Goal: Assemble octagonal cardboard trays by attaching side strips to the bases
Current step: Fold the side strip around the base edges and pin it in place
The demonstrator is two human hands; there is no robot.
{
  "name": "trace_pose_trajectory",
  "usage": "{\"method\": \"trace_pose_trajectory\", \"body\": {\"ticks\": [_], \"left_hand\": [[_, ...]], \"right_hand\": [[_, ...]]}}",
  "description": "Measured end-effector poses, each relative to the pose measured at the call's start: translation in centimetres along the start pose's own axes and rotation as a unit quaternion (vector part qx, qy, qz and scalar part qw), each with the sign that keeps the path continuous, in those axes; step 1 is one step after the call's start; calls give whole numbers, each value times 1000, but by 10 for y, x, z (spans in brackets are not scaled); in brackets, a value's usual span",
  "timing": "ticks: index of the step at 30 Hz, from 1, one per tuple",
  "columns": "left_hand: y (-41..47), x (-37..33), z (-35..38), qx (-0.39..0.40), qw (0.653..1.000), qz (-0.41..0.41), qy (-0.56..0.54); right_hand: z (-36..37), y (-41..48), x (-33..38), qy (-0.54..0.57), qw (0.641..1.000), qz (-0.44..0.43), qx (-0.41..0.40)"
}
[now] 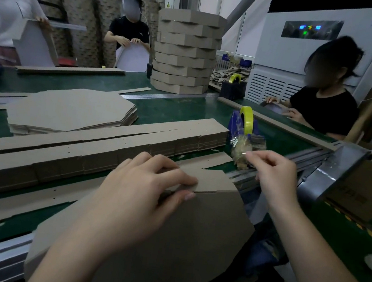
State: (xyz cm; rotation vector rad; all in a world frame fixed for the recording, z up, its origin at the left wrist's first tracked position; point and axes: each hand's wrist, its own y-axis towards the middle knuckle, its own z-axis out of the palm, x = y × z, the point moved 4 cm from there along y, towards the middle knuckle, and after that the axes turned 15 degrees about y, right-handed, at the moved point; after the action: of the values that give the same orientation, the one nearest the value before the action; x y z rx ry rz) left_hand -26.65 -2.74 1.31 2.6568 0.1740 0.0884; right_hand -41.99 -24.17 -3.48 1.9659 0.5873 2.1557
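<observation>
An octagonal cardboard base leans tilted against the table's near edge in front of me. A side strip lies folded along its upper edge. My left hand pinches strip and base together at that edge, thumb below and fingers on top. My right hand hovers to the right and pinches a piece of clear tape near the blue tape dispenser, which carries a yellow roll.
Stacked side strips and a pile of flat octagonal bases lie on the green table. A tall stack of finished trays stands at the back. Three other people work around the table. A second dispenser sits beyond.
</observation>
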Motion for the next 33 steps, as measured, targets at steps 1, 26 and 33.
{"method": "trace_pose_trajectory", "body": {"ticks": [1,26,33], "left_hand": [[0,0,0,3,1000,-1,-1],[-5,-3,-5,34,999,21,28],[-5,2,-8,100,992,29,67]], "right_hand": [[6,-17,14,42,999,-8,22],[48,-131,32,265,936,229,13],[44,-129,32,211,939,247,111]]}}
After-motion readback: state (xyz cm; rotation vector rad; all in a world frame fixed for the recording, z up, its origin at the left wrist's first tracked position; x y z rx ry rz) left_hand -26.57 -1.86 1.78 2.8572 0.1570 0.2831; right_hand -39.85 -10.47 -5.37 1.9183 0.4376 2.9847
